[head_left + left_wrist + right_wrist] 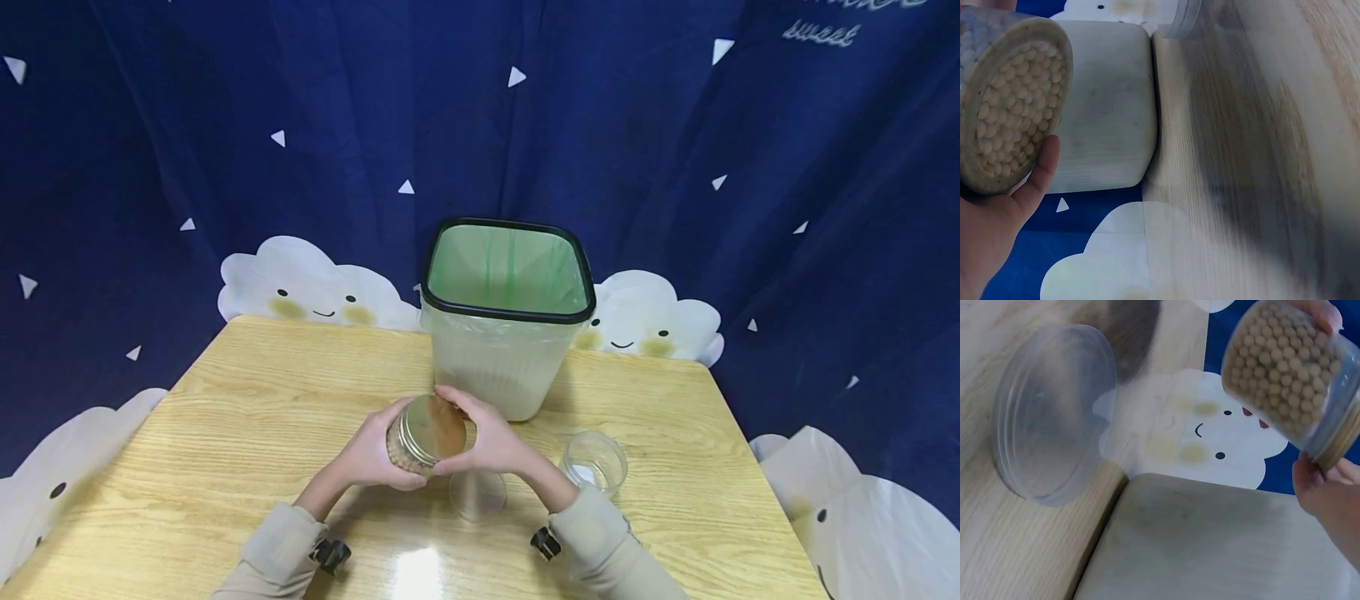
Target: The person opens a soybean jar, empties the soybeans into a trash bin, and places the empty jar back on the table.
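Note:
A see-through jar [1285, 369] packed with small round tan balls [1019, 112] is held tilted above the table between both hands. It has a gold-coloured screw lid [431, 427]. My left hand [378, 450] grips the jar's body, its thumb near the base. The fingers and thumb of my right hand [491, 437] curl round the lid's rim. Below the hands, a clear shallow round disc like a lid [1054, 419] lies on the table. Right of my right hand stands a clear round container [596, 461] with something white at its bottom.
A white bin [495, 358] with a black rim and a green-tinted inside stands just beyond the hands on the wooden table [285, 383]. Behind the table hangs a dark blue curtain [337, 100] with white clouds and triangles.

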The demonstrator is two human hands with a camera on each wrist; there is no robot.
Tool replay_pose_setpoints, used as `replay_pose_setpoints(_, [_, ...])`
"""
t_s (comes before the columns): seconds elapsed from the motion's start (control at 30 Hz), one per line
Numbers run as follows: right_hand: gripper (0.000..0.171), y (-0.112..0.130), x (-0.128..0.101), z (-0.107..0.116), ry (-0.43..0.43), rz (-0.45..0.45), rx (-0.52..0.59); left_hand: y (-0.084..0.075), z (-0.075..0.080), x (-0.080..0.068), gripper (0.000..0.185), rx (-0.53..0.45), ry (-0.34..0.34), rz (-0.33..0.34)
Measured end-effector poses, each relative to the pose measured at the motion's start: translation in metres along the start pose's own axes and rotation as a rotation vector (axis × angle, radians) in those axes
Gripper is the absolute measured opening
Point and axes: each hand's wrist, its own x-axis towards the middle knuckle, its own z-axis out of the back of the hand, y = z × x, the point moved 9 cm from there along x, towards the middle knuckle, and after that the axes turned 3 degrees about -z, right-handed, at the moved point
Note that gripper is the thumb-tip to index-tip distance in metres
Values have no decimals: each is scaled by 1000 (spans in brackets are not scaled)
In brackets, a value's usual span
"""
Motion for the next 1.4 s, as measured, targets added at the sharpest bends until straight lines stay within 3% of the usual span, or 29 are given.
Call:
replay_pose_setpoints(0.2, [93,-5,-5,2,-175,-153,-131,1,2,2,91,96,-42,10])
replay_pose_setpoints(0.33, [92,-5,-8,0,-220,-232,-159,1,1,2,90,111,-47,16])
replay_pose_setpoints(0.5, [91,0,-7,1,-195,-174,-139,1,0,2,91,94,-39,13])
replay_pose_setpoints(0.73, [94,6,-3,4,-77,4,-68,-6,-1,5,94,77,-2,6])
replay_pose_setpoints(0.87, [96,4,-4,4,-76,-29,-90,-1,-3,5,94,72,0,4])
replay_pose_setpoints(1.0, [96,-1,-6,5,-173,-160,-141,-2,-1,4,92,100,-25,-4])
replay_pose_setpoints(1.1, [92,0,-7,4,-225,-199,-156,-2,-1,4,92,123,-36,-2])
replay_pose_setpoints(1.23, [88,5,-7,5,-231,-152,-136,-2,-1,3,92,115,-33,-1])
replay_pose_setpoints(1.4, [89,10,-5,4,-147,-30,-110,-2,-1,3,93,78,-18,-15])
